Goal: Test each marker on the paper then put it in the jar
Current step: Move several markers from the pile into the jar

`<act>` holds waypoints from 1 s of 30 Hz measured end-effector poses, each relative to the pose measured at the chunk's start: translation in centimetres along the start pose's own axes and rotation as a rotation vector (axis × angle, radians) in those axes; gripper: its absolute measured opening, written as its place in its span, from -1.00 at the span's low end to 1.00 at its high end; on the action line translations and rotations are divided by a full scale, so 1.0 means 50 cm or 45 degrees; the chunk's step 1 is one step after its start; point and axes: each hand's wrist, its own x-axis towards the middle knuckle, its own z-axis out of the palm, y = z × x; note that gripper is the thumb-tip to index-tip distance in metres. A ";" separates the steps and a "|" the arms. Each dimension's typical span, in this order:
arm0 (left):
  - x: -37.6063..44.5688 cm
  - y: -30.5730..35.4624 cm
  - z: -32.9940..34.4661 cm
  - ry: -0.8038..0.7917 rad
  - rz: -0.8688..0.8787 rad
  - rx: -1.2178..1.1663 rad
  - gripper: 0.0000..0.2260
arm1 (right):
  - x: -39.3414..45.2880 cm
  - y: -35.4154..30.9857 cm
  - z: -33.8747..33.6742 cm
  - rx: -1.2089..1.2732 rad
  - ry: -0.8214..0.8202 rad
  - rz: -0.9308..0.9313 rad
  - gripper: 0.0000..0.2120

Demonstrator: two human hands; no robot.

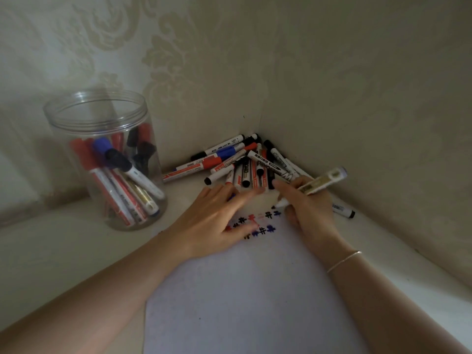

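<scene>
Paper [245, 297] lay closest, a white sheet flat on the pale worktop [63, 251], with small marks in black, red and blue near its far end. On the left stood a clear jar [102, 159] with no lid. It was upright and held many markers with red, blue and black caps, and one gold one. Next came the left hand [217, 215]. It lay flat on the top part of the paper, fingers straight and spread, pressing the sheet down and holding nothing. Behind it, in the corner where the two walls met, was a pile of markers [242, 164], all lying down and mixed up. On the right, the right hand [309, 213] had its grip closed around a gold marker [316, 185]. The marker's white tip touched the paper just beside the last black mark. A thin bracelet [344, 260] sat on that wrist. One more marker [343, 209] lay by the wall, behind the right hand.
</scene>
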 end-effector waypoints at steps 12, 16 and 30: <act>0.000 -0.003 0.003 0.163 -0.115 -0.347 -0.74 | 0.005 -0.007 -0.015 0.543 -0.321 0.144 -0.87; 0.001 0.000 0.001 0.196 -0.074 -0.338 -0.72 | 0.002 -0.010 -0.015 0.486 -0.324 0.103 -0.84; 0.006 -0.014 -0.001 0.313 0.077 -0.326 -0.75 | 0.002 -0.012 -0.022 0.497 -0.496 0.171 -0.62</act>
